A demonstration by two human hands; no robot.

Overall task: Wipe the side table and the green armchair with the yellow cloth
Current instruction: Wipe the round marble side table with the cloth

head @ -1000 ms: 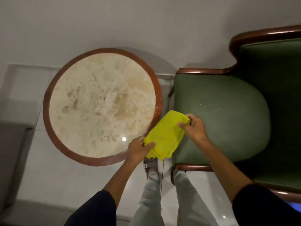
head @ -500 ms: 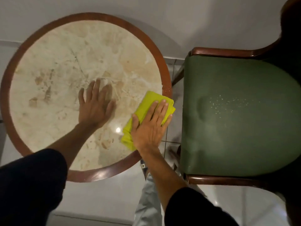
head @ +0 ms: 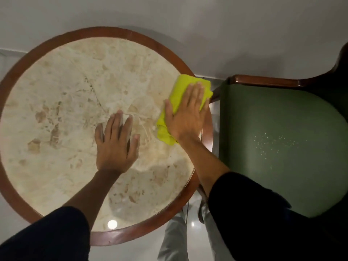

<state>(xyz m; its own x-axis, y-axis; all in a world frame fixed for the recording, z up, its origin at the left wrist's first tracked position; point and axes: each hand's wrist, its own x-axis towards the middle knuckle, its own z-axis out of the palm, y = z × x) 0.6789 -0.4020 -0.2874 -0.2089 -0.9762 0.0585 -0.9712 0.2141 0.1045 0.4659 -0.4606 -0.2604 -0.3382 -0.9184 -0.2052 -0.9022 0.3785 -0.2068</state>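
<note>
While my left hand (head: 116, 146) lies flat, fingers spread, holding nothing, at the centre of the side table (head: 62, 102), my right hand (head: 185, 113) presses open-palmed on the yellow cloth (head: 181, 87). Cloth: folded, at the table's right edge, centre-right of frame, one corner overhanging the wooden rim. Green armchair (head: 278, 144): right of frame, just beside the table, pale specks on its seat.
</note>
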